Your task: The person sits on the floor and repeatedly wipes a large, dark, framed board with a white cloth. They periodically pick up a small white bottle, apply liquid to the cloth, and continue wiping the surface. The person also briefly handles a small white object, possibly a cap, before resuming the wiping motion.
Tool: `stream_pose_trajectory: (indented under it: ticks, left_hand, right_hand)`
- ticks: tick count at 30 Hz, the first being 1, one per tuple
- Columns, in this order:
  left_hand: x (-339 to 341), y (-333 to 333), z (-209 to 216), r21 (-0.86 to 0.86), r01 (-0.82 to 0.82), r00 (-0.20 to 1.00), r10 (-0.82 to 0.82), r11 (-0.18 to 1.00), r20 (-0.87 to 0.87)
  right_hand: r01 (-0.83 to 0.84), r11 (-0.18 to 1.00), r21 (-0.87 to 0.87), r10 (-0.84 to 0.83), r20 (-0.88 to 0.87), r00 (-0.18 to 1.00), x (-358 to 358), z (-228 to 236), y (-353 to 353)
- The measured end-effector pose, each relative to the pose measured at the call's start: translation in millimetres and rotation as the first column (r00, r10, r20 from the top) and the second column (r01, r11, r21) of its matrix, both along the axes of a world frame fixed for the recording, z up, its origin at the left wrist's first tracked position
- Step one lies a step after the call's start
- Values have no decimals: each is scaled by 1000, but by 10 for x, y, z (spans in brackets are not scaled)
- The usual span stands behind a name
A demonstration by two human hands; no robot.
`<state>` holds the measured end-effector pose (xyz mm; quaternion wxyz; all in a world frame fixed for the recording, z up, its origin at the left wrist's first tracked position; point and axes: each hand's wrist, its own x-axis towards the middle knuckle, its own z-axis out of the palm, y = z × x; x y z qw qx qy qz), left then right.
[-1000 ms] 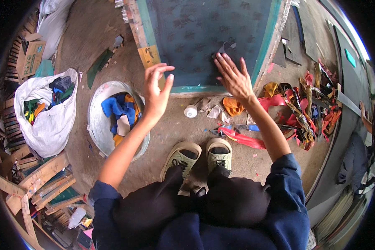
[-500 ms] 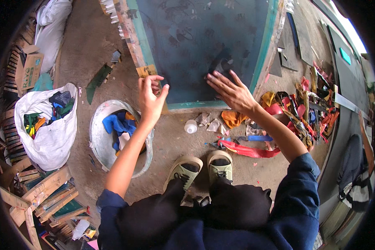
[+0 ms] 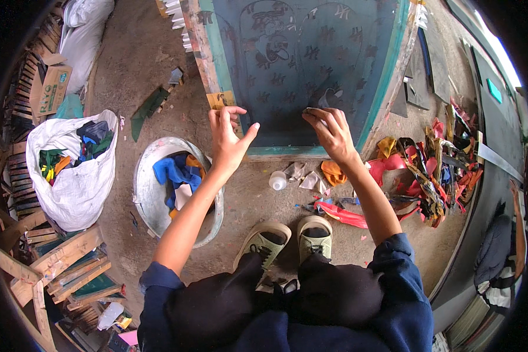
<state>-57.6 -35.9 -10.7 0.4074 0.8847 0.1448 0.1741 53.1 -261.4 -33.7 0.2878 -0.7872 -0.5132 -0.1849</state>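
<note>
Screen frame (image 3: 311, 64), teal-edged, touched by left hand (image 3: 229, 138) and right hand (image 3: 330, 132).

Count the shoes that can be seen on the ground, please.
2: a left shoe and a right shoe, side by side on the dirt floor below the framed screen. Scrap piles could hide others.

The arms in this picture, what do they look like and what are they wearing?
Two bare forearms come up from the bottom edge. Dark blue sleeves are pushed up near the elbows, one on the left arm and one on the right arm. The left hand and right hand wear no gloves.
</note>
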Motion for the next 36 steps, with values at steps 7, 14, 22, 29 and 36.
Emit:
stream_pose_trajectory:
  ticks: [7,14,22,29,36]
  left_hand:
    - [-8,-18,-7,-40,12,999,-13,999,-45]
    - [16,-12,-57,-29,3,1000,-4,1000,-21]
    - [-23,11,-53,-39,10,1000,-10,999,-17]
    - [5,17,-44,-61,19,999,-22,998,-41]
    - [-9,2,-59,-51,10,1000,-11,999,-17]
  right_hand:
    - [-59,996,68,57,18,998,286,147,-69]
    - [-229,961,-152,248,120,961,419,131,-76]
    - [-84,993,82,85,-6,996,487,259,-72]
    - [-50,998,26,50,-24,998,522,178,-260]
    - [130,986,105,-122,-79,989,476,377,-199]
